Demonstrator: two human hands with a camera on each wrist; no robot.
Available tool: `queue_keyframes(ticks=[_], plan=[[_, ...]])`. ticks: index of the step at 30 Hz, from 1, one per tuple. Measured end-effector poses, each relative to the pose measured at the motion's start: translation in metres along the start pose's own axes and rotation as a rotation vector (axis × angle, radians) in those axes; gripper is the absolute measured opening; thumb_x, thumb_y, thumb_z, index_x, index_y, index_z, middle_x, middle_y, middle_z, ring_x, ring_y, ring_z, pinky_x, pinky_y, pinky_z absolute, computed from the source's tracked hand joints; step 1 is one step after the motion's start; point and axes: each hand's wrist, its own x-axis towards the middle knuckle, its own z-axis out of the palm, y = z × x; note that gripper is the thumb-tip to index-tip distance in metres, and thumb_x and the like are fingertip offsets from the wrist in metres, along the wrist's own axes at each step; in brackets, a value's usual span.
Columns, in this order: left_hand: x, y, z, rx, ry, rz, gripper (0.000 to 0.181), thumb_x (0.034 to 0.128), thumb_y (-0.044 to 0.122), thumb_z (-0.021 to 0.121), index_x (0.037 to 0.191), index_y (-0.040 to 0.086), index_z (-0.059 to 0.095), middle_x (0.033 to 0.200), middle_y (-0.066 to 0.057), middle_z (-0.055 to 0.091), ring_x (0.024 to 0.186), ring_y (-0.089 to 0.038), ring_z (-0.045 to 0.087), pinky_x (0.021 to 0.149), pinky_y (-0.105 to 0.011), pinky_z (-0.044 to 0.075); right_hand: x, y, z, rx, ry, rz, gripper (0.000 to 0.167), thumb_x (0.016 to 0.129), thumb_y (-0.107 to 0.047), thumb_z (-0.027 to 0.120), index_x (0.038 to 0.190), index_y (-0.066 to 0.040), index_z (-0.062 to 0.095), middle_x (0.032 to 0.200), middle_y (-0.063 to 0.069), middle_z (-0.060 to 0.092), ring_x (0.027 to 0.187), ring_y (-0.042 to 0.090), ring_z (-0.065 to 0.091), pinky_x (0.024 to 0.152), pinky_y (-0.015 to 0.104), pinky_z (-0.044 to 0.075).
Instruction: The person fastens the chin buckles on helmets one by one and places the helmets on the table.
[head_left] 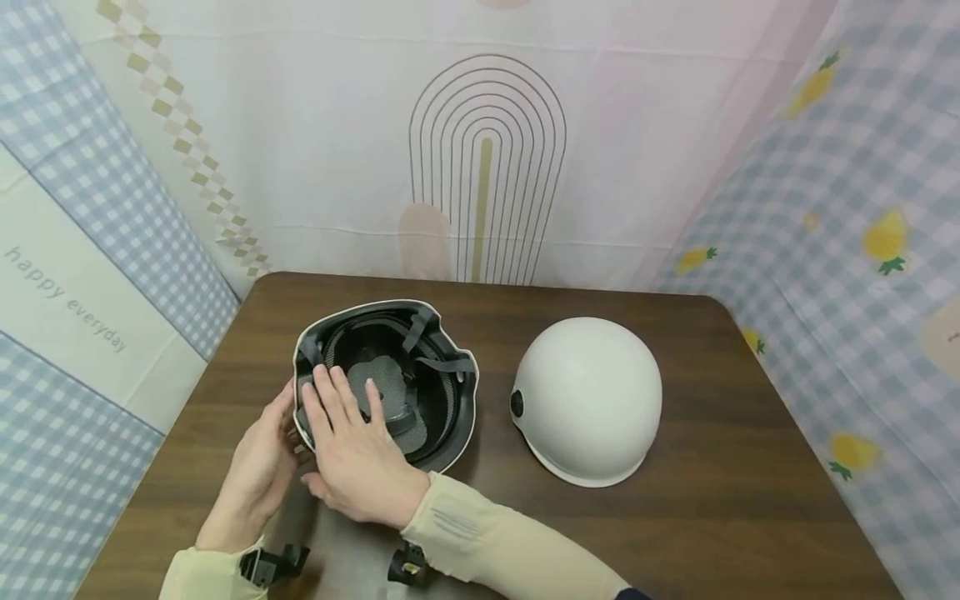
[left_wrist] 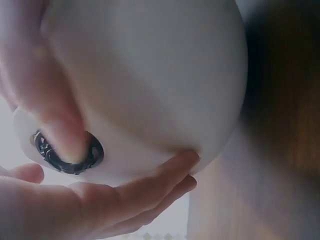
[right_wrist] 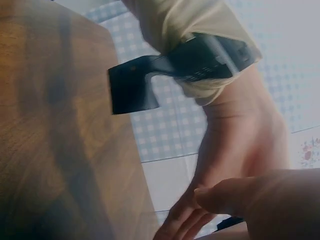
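An upturned helmet (head_left: 462,425) shows its black padded inside and grey straps at the table's left. My left hand (head_left: 255,471) holds its left side from outside, fingertips at the rim. In the left wrist view, fingers (left_wrist: 150,197) lie along the white shell (left_wrist: 170,75), while a blurred digit covers part of a black oval piece (left_wrist: 95,152). My right hand (head_left: 360,467) reaches over the near-left rim with straight fingers, partly hiding the lining. The right wrist view shows a thumb (right_wrist: 230,197) in front of my left hand (right_wrist: 240,135).
A second white helmet (head_left: 588,400) rests dome up on the brown table (head_left: 720,517), right of the first. Patterned cloths (head_left: 322,125) hang behind and at both sides. Small black cameras sit on both wrists.
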Motion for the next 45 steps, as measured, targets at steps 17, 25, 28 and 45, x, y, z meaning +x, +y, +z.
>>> queue_keyframes(ticks=[17,25,28,45], plan=[[-0.004,0.006,0.004,0.005,0.137,-0.115,0.07,0.1028,0.053,0.03,0.158,0.015,0.008,0.144,-0.003,0.028,0.123,-0.014,0.037,0.085,-0.028,0.041,0.005,0.002,-0.004,-0.053,0.041,-0.012,0.064,0.098,-0.03,0.046,0.152,-0.006,0.022,0.158,0.011,0.023,0.148,0.028,0.006,0.107,0.066,0.018],[0.016,-0.013,-0.012,-0.059,0.052,-0.187,0.068,0.1034,0.053,0.025,0.151,0.005,0.022,0.131,-0.015,0.044,0.103,-0.016,0.051,0.081,-0.029,0.045,0.007,0.01,-0.012,0.024,0.115,0.013,0.061,0.098,-0.03,0.051,0.149,-0.006,0.027,0.154,0.009,0.031,0.147,0.026,0.011,0.107,0.066,0.018],[0.022,-0.022,-0.015,-0.203,-0.016,-0.2,0.048,0.1044,0.05,0.028,0.129,0.015,0.051,0.107,0.0,0.052,0.086,-0.011,0.054,0.074,-0.029,0.046,0.008,0.011,-0.014,0.035,0.128,0.007,0.061,0.098,-0.03,0.05,0.149,-0.006,0.028,0.153,0.008,0.033,0.147,0.025,0.013,0.108,0.065,0.018],[0.032,-0.014,0.001,-0.148,-0.045,-0.183,0.049,0.0999,0.061,0.03,0.127,0.021,0.042,0.124,-0.012,0.04,0.102,-0.021,0.053,0.089,-0.039,0.043,0.005,0.041,-0.031,0.361,0.318,0.033,0.061,0.095,-0.024,0.056,0.149,-0.01,0.031,0.146,0.006,0.043,0.143,0.024,0.027,0.111,0.056,0.021]])
